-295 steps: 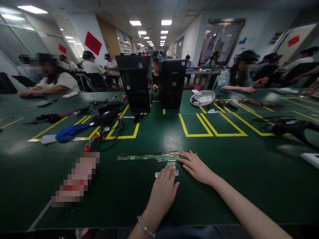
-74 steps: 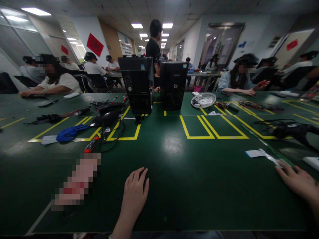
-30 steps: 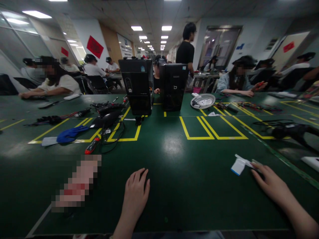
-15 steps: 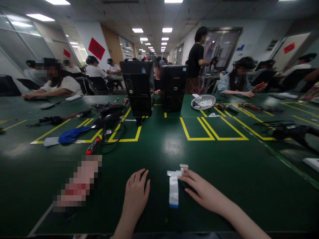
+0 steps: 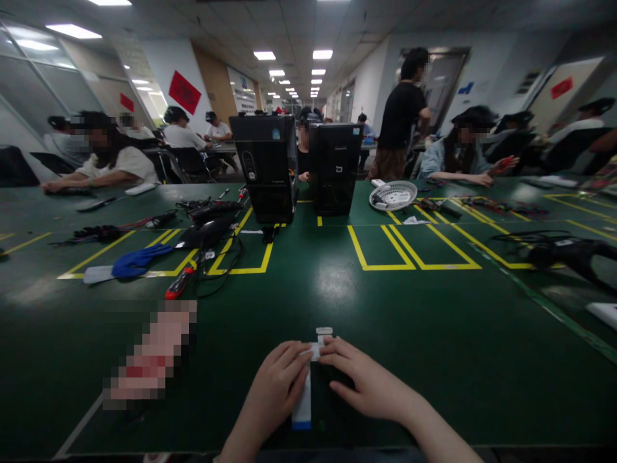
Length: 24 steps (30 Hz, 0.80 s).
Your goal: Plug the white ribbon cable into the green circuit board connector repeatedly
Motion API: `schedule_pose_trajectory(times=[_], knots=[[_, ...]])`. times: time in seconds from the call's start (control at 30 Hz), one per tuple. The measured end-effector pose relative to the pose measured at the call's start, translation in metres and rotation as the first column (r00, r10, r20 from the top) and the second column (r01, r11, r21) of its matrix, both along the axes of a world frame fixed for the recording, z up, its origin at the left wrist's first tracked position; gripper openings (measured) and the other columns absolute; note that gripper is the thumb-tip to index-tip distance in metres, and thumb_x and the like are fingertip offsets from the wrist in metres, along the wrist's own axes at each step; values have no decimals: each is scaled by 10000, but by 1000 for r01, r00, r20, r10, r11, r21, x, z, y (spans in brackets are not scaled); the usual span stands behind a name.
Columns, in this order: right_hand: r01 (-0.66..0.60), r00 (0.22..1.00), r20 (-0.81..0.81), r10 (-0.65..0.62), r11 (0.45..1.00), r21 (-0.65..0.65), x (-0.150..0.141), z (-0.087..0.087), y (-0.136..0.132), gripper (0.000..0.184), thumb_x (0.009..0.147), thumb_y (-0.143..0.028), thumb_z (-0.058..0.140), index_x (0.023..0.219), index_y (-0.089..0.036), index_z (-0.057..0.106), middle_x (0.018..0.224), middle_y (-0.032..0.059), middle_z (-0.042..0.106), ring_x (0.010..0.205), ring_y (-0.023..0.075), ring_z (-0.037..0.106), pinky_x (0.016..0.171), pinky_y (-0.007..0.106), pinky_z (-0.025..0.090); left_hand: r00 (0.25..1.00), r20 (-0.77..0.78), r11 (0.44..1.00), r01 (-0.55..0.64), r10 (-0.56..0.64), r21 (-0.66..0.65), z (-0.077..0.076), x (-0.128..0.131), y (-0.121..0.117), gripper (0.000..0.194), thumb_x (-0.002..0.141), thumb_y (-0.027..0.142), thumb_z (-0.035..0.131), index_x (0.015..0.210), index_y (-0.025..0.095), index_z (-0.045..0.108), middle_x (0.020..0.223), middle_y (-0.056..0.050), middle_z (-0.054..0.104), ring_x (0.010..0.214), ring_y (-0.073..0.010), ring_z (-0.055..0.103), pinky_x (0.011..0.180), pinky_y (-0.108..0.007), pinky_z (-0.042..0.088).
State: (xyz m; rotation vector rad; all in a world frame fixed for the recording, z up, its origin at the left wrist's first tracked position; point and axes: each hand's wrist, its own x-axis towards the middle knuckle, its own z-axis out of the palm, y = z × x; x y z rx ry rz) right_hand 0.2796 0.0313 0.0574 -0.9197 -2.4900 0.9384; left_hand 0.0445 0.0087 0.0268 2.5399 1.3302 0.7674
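Note:
A white flat ribbon cable (image 5: 302, 405) lies folded on the green table near its front edge. Its blue-tipped end points toward me, and a small pale connector (image 5: 324, 331) sits at the far end. My left hand (image 5: 277, 382) has its fingers drawn together over the left side of the fold, thumb tucked beside the strip. From the right, my right hand (image 5: 366, 373) touches the strip near the connector with its fingertips, its thumb held apart from the fingers. The fingers of both hands cover part of the fold.
Two black computer towers (image 5: 266, 170) stand ahead. Left lie a red-and-black screwdriver (image 5: 180, 283), a blue glove (image 5: 139, 260) and black cables. A white basket (image 5: 393, 195) sits back right. Black cabled gear (image 5: 554, 254) lies at right. Several people sit around; one stands (image 5: 400, 119).
The ribbon cable has shifted left and slightly toward me with my right hand. My left hand has moved right onto it. The standing person has moved right.

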Motion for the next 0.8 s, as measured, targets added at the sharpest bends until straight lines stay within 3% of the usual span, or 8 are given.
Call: schedule_pose_trajectory(times=[0.17,0.33,0.4,0.5,0.57,0.67,0.73,0.8], knots=[[22,996,80,-30,995,101,11,1,-2,375,923,-298,481,1291,-276,548,1461,17,412,1432,204,194,1181,490,142,998,-27,993,54,-57,-100,7,5,-3,336,913,170,533,1241,220,584,1223,-61,642,1129,-250,563,967,-459,475],[343,910,145,-389,901,264,85,-9,21,413,950,-434,389,1286,-266,559,1475,58,391,1406,234,270,1134,497,272,999,-15,992,38,-40,-119,9,5,-3,299,905,170,541,1192,206,617,1188,-62,659,1110,-244,575,959,-460,479],[528,777,161,-608,770,358,139,-16,35,479,919,-496,383,1259,-225,582,1462,103,400,1387,275,303,1103,501,317,999,-8,992,41,-42,-118,9,5,-4,304,905,171,542,1197,206,617,1191,-65,659,1110,-244,575,956,-459,481],[744,357,238,-903,429,513,228,-24,46,676,882,-547,323,1302,-63,538,1446,234,361,1389,360,258,1107,513,271,999,-3,992,45,-46,-119,9,4,-4,321,902,168,545,1212,216,612,1206,-65,653,1115,-246,573,961,-463,477],[827,29,263,-964,171,535,281,-29,42,801,874,-594,247,1334,15,491,1445,317,291,1391,413,206,1089,537,248,999,-2,992,43,-43,-121,9,4,-3,331,900,165,544,1219,220,610,1210,-66,650,1120,-248,571,967,-467,473],[892,-257,247,-934,-130,433,340,-44,29,921,827,-683,173,1401,-8,423,1462,345,211,1382,439,187,993,606,283,999,-2,991,37,-38,-127,8,4,-3,334,899,166,544,1222,221,609,1207,-69,651,1121,-250,570,966,-467,474],[898,-345,242,-907,-244,366,367,-59,21,964,778,-727,198,1427,-43,401,1430,371,241,1368,445,215,932,642,289,999,-5,991,32,-33,-131,8,4,-3,334,898,167,546,1221,223,610,1207,-69,651,1118,-251,571,968,-469,472],[895,-341,225,-913,-242,376,387,-75,17,1013,743,-769,188,1446,-63,373,1346,412,320,1333,464,277,858,669,295,1000,-6,991,27,-28,-133,8,4,-2,336,895,169,551,1220,226,611,1205,-67,652,1114,-252,573,967,-470,473]])
